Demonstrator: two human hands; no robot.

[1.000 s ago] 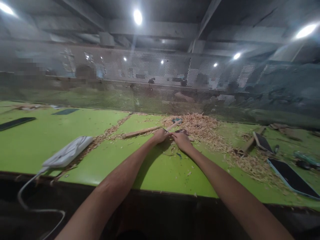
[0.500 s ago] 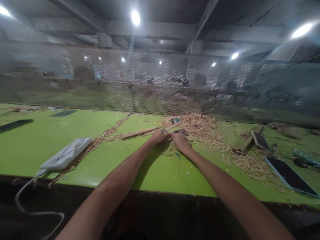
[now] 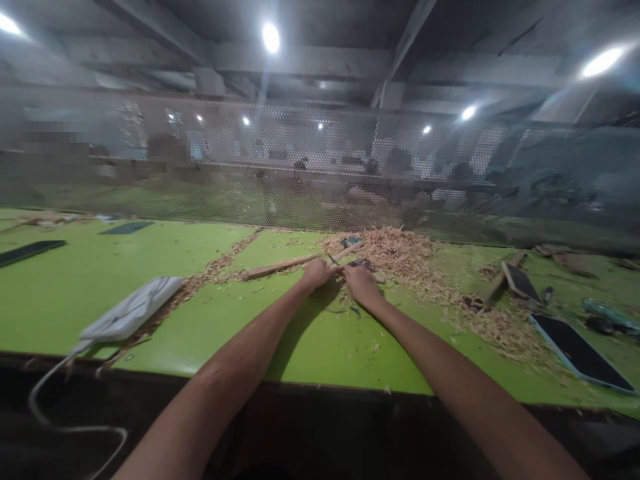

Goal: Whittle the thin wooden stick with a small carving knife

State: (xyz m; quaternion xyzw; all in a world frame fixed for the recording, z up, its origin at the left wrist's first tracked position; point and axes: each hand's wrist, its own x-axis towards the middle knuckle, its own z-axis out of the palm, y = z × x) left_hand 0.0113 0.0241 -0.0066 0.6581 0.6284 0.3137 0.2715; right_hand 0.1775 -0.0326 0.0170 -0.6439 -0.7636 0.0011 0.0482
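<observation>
My left hand (image 3: 316, 273) and my right hand (image 3: 363, 283) meet at their fingertips over the green table, both with curled fingers. From the pinch of the left hand a thin dark strip (image 3: 332, 259), perhaps a blade, sticks up. The right fingers are closed, and what they hold is hidden. Just beyond the hands a pale wooden stick (image 3: 349, 251) slants up to the right; whether a hand touches it I cannot tell. A longer wooden strip (image 3: 283, 267) lies left of them. Wood shavings (image 3: 400, 250) are heaped behind the right hand.
A white power strip (image 3: 133, 310) with a cable lies on the left. To the right are a blue-edged phone (image 3: 580, 350), a dark flat block (image 3: 521, 281) and a wooden piece (image 3: 503, 280). A perforated screen (image 3: 320, 180) stands along the table's back, with blurred people beyond.
The thin dark strip between my fingertips now stands a little higher and steeper. Both hands have otherwise stayed almost in place.
</observation>
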